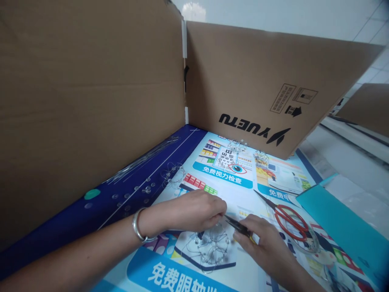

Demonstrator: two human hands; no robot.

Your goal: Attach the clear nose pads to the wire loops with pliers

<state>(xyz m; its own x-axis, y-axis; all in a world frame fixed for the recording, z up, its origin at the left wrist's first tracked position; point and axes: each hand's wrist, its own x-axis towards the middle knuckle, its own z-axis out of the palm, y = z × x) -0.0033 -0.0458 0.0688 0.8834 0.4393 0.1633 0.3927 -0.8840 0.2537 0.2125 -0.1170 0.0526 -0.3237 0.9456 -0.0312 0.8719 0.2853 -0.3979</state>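
I see both hands meeting low in the middle of the frame. The left hand enters from the lower left with its fingertips pinched together; whether they hold a strand of wire I cannot tell. The right hand grips small dark pliers, whose long axis runs from lower right to upper left, the tip almost touching the left fingertips. The wire-and-bead piece lies on the poster just below both hands, slightly nearer the left. Red scissors rest further right. The plier handles are hidden in the palm
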